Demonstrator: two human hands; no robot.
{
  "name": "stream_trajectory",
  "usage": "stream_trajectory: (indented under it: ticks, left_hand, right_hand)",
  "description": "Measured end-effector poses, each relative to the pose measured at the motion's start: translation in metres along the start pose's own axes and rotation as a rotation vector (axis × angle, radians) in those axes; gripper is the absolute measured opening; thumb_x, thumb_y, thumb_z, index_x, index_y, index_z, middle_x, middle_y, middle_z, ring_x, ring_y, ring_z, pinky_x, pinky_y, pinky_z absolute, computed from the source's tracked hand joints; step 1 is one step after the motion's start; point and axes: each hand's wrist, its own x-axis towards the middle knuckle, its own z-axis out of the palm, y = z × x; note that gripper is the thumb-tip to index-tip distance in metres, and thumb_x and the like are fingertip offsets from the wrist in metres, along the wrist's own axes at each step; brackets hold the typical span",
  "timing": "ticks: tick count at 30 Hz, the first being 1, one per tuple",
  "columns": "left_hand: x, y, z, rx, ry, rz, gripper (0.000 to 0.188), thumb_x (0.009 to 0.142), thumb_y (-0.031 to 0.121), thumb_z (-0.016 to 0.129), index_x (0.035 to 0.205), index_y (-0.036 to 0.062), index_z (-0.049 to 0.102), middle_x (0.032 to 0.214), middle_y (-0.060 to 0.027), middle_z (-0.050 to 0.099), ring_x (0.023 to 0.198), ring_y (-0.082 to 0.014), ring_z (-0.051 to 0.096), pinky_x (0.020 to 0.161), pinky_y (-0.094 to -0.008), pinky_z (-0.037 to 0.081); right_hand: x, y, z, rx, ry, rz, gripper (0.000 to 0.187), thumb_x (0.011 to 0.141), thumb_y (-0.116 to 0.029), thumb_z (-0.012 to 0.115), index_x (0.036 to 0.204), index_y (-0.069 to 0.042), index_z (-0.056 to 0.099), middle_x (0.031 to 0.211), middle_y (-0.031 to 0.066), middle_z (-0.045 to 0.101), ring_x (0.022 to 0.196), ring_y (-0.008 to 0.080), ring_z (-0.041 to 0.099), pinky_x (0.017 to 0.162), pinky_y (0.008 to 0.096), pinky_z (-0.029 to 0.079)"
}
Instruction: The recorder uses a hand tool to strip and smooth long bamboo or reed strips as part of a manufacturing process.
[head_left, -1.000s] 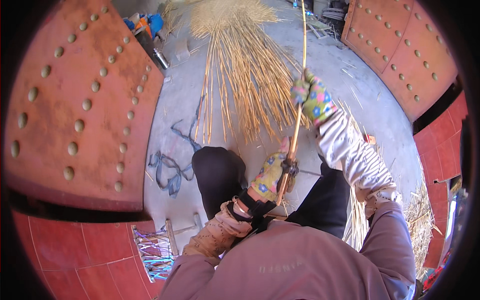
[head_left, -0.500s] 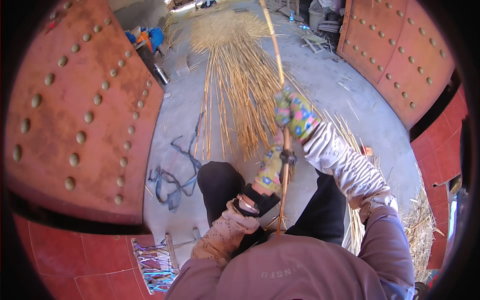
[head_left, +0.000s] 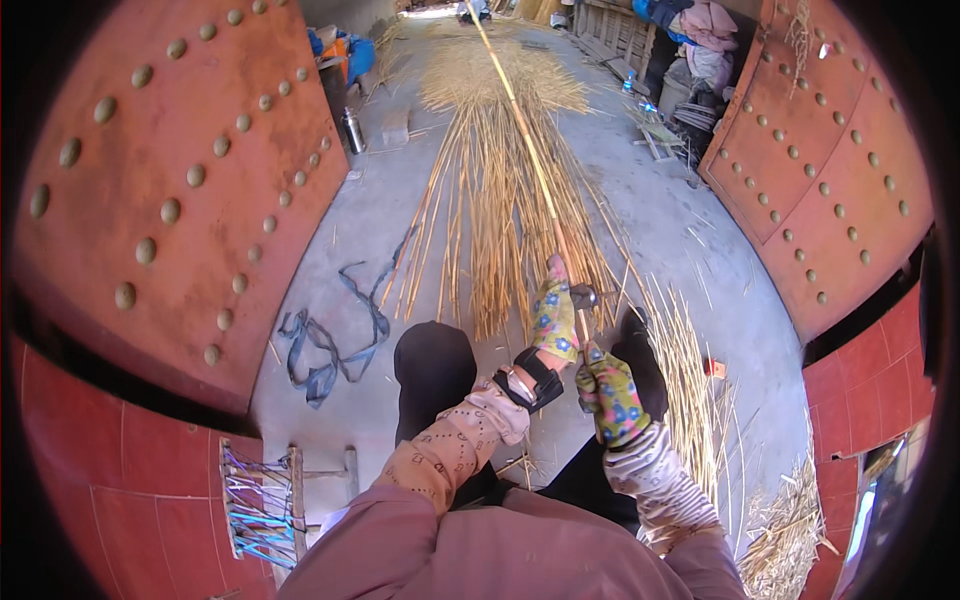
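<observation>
A long pale reed stalk (head_left: pixel 520 125) slants up and away from my hands over the stack on the floor. My left hand (head_left: pixel 555 322), in a flowered glove with the thumb tip bare, is closed at the stalk, with a small dark metal tool (head_left: pixel 583 297) at its fingers. The stalk runs past this tool; the exact grip is partly hidden. Just below and to the right, my right hand (head_left: pixel 612 396), in a matching glove, is closed around the stalk's lower part. A black band (head_left: pixel 540 380) circles my left wrist.
Many reeds (head_left: pixel 490 220) lie fanned out ahead, with more reeds (head_left: pixel 690 390) beside my right leg. Studded red doors (head_left: pixel 190 190) flank both sides. A grey strap (head_left: pixel 325 375) lies at left, near a low woven stool (head_left: pixel 262 500). Straw scraps (head_left: pixel 785 540) pile at lower right.
My right hand has come down along the stalk, from above the tool to below it. My left hand stays near the tool. The view has shifted slightly, and the stalk leans more to the left.
</observation>
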Motion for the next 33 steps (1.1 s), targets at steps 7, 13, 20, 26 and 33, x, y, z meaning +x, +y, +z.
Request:
stream_trajectory:
  ticks: [7, 13, 20, 26, 33]
  left_hand:
    - [0.046, 0.056, -0.026, -0.149, -0.070, 0.217, 0.044, 0.075, 0.056, 0.048, 0.059, 0.0153, 0.044, 0.049, 0.0034, 0.041, 0.039, -0.0069, 0.037, 0.034, -0.0208, 0.029]
    - [0.069, 0.037, -0.059, -0.080, 0.066, 0.129, 0.047, 0.075, 0.060, 0.044, 0.057, 0.0158, 0.043, 0.050, 0.0034, 0.040, 0.040, -0.0078, 0.038, 0.037, -0.0226, 0.028]
    - [0.018, -0.043, -0.032, -0.072, 0.078, -0.027, 0.047, 0.076, 0.058, 0.044, 0.064, 0.0127, 0.051, 0.054, 0.0020, 0.044, 0.051, -0.0074, 0.041, 0.049, -0.0211, 0.033]
    - [0.055, 0.041, -0.049, -0.056, 0.079, 0.150, 0.047, 0.075, 0.058, 0.045, 0.064, 0.0126, 0.049, 0.054, 0.0025, 0.044, 0.042, -0.0081, 0.039, 0.037, -0.0212, 0.030]
    - [0.066, 0.033, -0.079, -0.199, 0.074, 0.167, 0.041, 0.076, 0.056, 0.047, 0.065, 0.0165, 0.047, 0.053, 0.0035, 0.042, 0.040, -0.0078, 0.037, 0.035, -0.0214, 0.027]
  right_hand:
    - [-0.085, 0.069, -0.091, 0.025, -0.316, 0.109, 0.025, 0.082, -0.029, 0.051, 0.083, -0.004, 0.049, 0.063, 0.0028, 0.047, 0.038, 0.0051, 0.037, 0.032, 0.0172, 0.026]
    - [-0.140, 0.082, -0.180, -0.015, -0.466, 0.524, 0.039, 0.084, -0.035, 0.044, 0.085, 0.003, 0.053, 0.059, 0.0065, 0.046, 0.040, 0.0085, 0.037, 0.034, 0.0226, 0.028]
    - [-0.020, 0.006, -0.045, -0.153, -0.519, -0.071, 0.028, 0.085, -0.031, 0.042, 0.084, -0.005, 0.049, 0.056, -0.0002, 0.044, 0.044, 0.0083, 0.040, 0.039, 0.0203, 0.032]
    - [-0.046, 0.071, -0.082, 0.250, -0.330, 0.338, 0.019, 0.082, -0.025, 0.048, 0.088, -0.007, 0.049, 0.062, -0.0003, 0.044, 0.043, 0.0053, 0.036, 0.036, 0.0176, 0.028]
    - [-0.124, 0.070, -0.150, 0.246, -0.560, 0.703, 0.030, 0.080, -0.031, 0.053, 0.085, -0.001, 0.052, 0.048, -0.0004, 0.037, 0.037, 0.0051, 0.030, 0.033, 0.0191, 0.022]
